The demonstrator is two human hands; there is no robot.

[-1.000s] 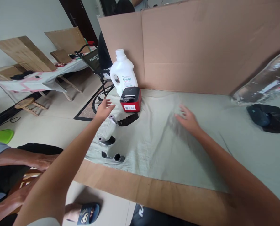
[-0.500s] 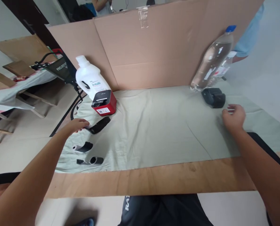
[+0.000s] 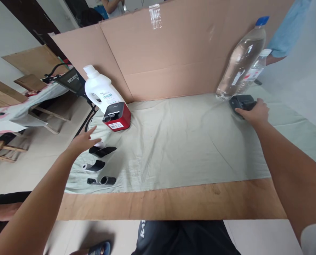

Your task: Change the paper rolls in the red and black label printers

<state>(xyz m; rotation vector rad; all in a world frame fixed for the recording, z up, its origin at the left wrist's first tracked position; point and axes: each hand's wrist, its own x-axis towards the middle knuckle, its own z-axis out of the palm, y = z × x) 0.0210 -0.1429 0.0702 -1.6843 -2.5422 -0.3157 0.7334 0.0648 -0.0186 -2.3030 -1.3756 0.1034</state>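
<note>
My right hand point(image 3: 255, 112) is at the right of the cloth, its thumb and fingers around a black boxy device point(image 3: 242, 102) that looks like a small portable printer. On the left, my left hand point(image 3: 84, 141) is open with fingers spread, just above a partly unrolled black roll with a white core point(image 3: 102, 151). Nearer me lie a second black roll with a white core point(image 3: 96, 165) and a third black roll point(image 3: 108, 181) with its end loose. Behind my left hand stands a red and black printer-like box point(image 3: 118, 117).
A white jug point(image 3: 103, 88) leans by the red box. A cardboard panel point(image 3: 173, 60) closes off the back. A large clear bottle point(image 3: 242, 60) and a smaller bottle point(image 3: 254, 72) stand at the back right, near another person's arm point(image 3: 276, 58). Greenish cloth point(image 3: 173, 148) covers the table.
My left hand has let go of the black roll, which now lies more curled up on the cloth. My right hand has moved forward and left onto the black device.
</note>
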